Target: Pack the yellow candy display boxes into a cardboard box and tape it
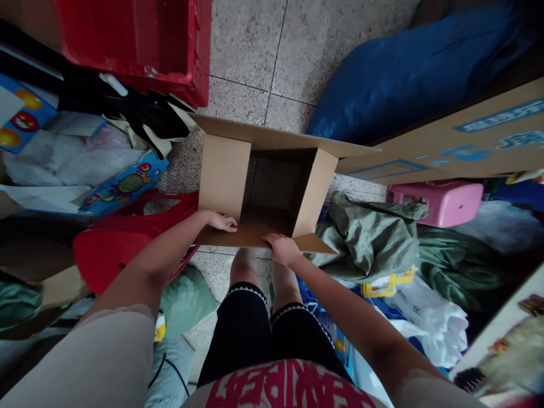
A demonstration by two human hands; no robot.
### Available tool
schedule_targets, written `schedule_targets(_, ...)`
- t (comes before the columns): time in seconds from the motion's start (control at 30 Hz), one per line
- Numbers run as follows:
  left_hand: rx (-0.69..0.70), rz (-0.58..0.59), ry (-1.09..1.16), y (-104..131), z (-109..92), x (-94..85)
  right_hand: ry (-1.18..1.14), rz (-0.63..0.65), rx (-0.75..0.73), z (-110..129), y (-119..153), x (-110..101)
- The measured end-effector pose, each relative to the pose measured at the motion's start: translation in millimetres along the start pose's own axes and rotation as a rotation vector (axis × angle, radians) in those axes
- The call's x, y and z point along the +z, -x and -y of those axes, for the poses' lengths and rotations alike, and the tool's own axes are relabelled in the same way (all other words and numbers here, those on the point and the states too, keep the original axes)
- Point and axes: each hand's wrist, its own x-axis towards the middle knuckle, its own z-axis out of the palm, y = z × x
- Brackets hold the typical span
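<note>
An open cardboard box (225, 175) stands between my hands and the far floor, its flaps turned outward. Floor tiles seem to show dimly through its bottom. My left hand (221, 221) lies at the near left corner, its fingers bent over the near edge beside the left flap. On the same near edge, further right, my right hand (283, 247) grips the cardboard, fingers over the inner side. Part of each hand's grip is hidden by the near wall.
A red plastic crate (199, 56) stands at the far left, a red stool (102, 255) nearer. On the right are a blue sack (391, 79), a large printed carton (425, 141), a pink stool (450, 204) and grey-green cloth (361, 238). Tiled floor (242, 45) shows beyond.
</note>
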Motion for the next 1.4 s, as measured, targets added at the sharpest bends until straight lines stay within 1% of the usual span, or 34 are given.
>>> schedule_targets(0.07, -0.008, -0.025, 0.016, -2.4, 4.7, -0.8, -0.022, 0.01, -0.029, -7.7, -5.9, -4.6)
schedule_targets(0.17, 0.016, -0.032, 0.032, -4.9, 8.6, -4.9, -0.056, 0.076, -0.053, -22.5, -14.2, -13.7)
schedule_targets(0.27, 0.009, -0.083, 0.033, -8.1, 9.4, -8.0, -0.142, 0.126, -0.08, -34.1, -9.7, -14.1)
schedule_targets(0.3, -0.003, -0.11, 0.029, -9.5, 9.4, -7.9, -0.167, 0.11, -0.107, -37.1, -5.0, -12.2)
schedule_targets(0.37, -0.03, -0.163, 0.02, -12.1, 8.8, -5.2, -0.172, 0.007, -0.139, -41.3, 7.1, -6.7)
schedule_targets(0.4, -0.044, -0.187, 0.014, -13.2, 8.1, -2.4, -0.153, -0.074, -0.103, -42.5, 13.4, -3.7)
schedule_targets(0.43, -0.058, -0.21, 0.009, -14.0, 7.2, 1.1, -0.13, -0.158, -0.026, -42.9, 19.2, -0.6)
schedule_targets(0.47, -0.073, -0.234, 0.004, -14.6, 6.0, 5.3, -0.112, -0.232, 0.08, -42.7, 24.3, 2.5)
schedule_targets(0.53, -0.101, -0.275, -0.007, -15.1, 2.9, 14.5, -0.09, -0.331, 0.306, -40.5, 31.4, 9.1)
schedule_targets(0.57, -0.11, -0.29, -0.012, -15.1, 1.4, 18.8, -0.081, -0.362, 0.399, -39.0, 33.7, 12.6)
schedule_targets(0.63, -0.114, -0.306, -0.02, -15.1, -0.9, 25.5, -0.067, -0.405, 0.521, -36.7, 36.3, 19.7)
schedule_targets(0.7, -0.107, -0.301, -0.025, -15.1, -1.6, 28.5, -0.089, -0.429, 0.582, -37.0, 37.4, 25.5)
schedule_targets(0.73, -0.103, -0.296, -0.027, -15.1, -1.4, 28.6, -0.125, -0.42, 0.59, -38.8, 37.5, 27.1)
schedule_targets(0.77, -0.101, -0.292, -0.029, -15.1, -0.8, 27.9, -0.17, -0.393, 0.575, -41.6, 37.0, 27.6)
schedule_targets(0.83, -0.097, -0.295, -0.032, -15.2, 0.9, 24.7, -0.259, -0.299, 0.487, -49.9, 33.9, 24.4)
schedule_targets(0.93, -0.089, -0.313, -0.032, -16.6, 4.6, 18.3, -0.3, -0.124, 0.332, -63.8, 21.8, 11.5)
schedule_targets(1.07, -0.061, -0.31, -0.027, -23.9, 10.5, 10.0, -0.245, 0.212, 0.206, -73.9, -4.4, -6.0)
schedule_targets(1.13, -0.052, -0.294, -0.027, -29.2, 13.0, 5.1, -0.244, 0.349, 0.134, -76.6, -16.6, -11.3)
schedule_targets(1.23, -0.054, -0.265, -0.032, -36.2, 14.9, -5.5, -0.28, 0.442, 0.05, -82.3, -29.4, -18.4)
schedule_targets(1.4, -0.079, -0.22, -0.03, -41.9, 13.3, -26.1, -0.281, 0.488, 0.016, -91.5, -41.7, -37.9)
